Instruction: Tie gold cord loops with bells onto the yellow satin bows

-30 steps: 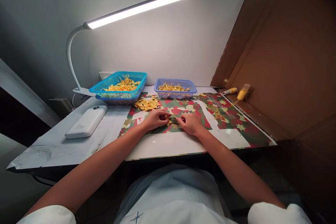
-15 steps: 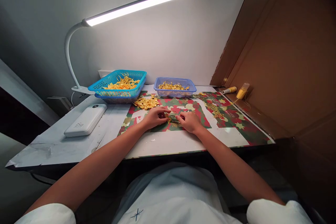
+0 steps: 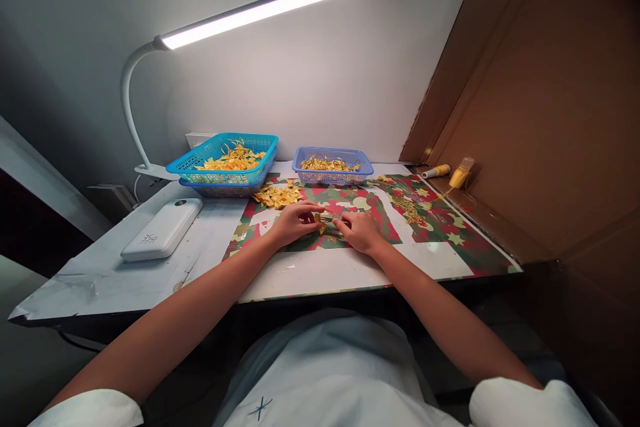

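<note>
My left hand (image 3: 295, 222) and my right hand (image 3: 361, 231) meet at the middle of the table, over a red and green patterned sheet (image 3: 435, 227). Both are closed in a pinch on one small gold ribbon piece (image 3: 325, 219) held between them just above the sheet. A loose heap of yellow-gold ribbon bows (image 3: 277, 195) lies just beyond my left hand. Thin gold cord (image 3: 407, 209) lies on the sheet to the right.
A turquoise basket (image 3: 220, 161) of gold bows sits at the back left, a blue-violet basket (image 3: 333, 165) of gold pieces behind the hands. A white power bank (image 3: 163, 229) lies left. A lamp (image 3: 250, 13) arches overhead. Brown cardboard (image 3: 540, 113) walls the right, with yellow tools (image 3: 459, 175).
Both hands have shifted slightly away from me while working the gold piece; the fingers have turned it a little. Nothing else on the table has moved.
</note>
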Available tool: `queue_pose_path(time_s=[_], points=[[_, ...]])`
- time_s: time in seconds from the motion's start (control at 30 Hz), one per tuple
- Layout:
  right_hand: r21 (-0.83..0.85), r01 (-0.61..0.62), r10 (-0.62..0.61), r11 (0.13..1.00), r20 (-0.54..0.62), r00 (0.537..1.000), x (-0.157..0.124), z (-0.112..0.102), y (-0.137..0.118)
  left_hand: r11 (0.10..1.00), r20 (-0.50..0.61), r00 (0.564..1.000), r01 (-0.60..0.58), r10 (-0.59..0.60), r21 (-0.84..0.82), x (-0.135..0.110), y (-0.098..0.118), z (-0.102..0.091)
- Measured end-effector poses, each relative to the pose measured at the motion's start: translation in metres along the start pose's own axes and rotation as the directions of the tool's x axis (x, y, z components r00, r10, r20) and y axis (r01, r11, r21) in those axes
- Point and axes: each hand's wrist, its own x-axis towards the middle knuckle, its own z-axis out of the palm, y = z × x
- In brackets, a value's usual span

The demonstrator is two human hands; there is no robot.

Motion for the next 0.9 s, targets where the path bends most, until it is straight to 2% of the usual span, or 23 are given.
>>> queue_pose_path(time_s=[0.23,0.37,0.53,0.67,0.9], points=[[0.059,-0.011,0.011,0.998,0.0,1.0,0.0,-0.001,0.002,0.999,-0.009,1.0,-0.006,0.006,-0.054,0.001,-0.004,0.0],[0.212,0.016,-0.018,0.977,0.008,1.0,0.002,-0.001,0.008,0.971,0.024,0.996,0.092,-0.089,-0.222,0.0,-0.001,0.002],[0.364,0.047,-0.071,0.93,0.052,0.996,0.005,0.0,0.017,0.877,0.125,0.97,0.244,-0.21,-0.413,-0.003,0.009,0.003],[0.433,0.041,-0.089,0.901,0.091,0.992,0.007,0.002,0.019,0.839,0.165,0.95,0.31,-0.263,-0.447,-0.004,0.013,0.002],[0.473,0.042,-0.102,0.88,0.102,0.989,0.006,0.003,0.016,0.816,0.188,0.948,0.318,-0.258,-0.482,-0.004,0.014,0.003]])
